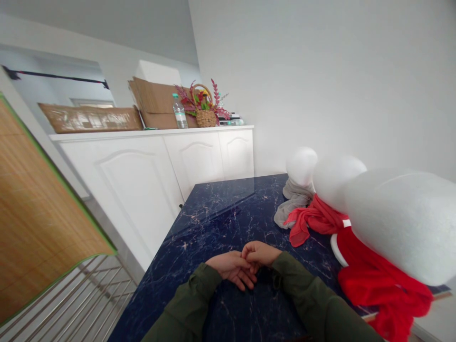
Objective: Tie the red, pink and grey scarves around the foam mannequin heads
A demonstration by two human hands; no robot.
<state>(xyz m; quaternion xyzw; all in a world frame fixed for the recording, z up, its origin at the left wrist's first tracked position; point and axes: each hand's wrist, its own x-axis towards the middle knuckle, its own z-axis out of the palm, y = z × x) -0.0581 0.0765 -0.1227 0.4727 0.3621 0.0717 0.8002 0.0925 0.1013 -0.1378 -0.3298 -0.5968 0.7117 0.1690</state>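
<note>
My left hand (233, 270) rests over the dark blue marbled table (217, 223), its fingers loosely stretched and apart, with no object in it. My right hand (261, 254) is curled, its bent fingers lying against the fingers of the left one. To the right stand three white foam mannequin heads, a far one (302, 165), a middle one (338, 180) and a large near one (406, 223). A grey scarf (294, 199) lies around the far head's base, a coral scarf (318, 216) around the middle one's, and a red scarf (383, 278) around the near one's.
White cabinets (138, 190) line the far side. On top are cardboard boxes (160, 107), a water bottle (180, 114) and a flower basket (205, 118). At left are a wood-patterned panel with green edging (46, 204) and a metal rack (96, 285).
</note>
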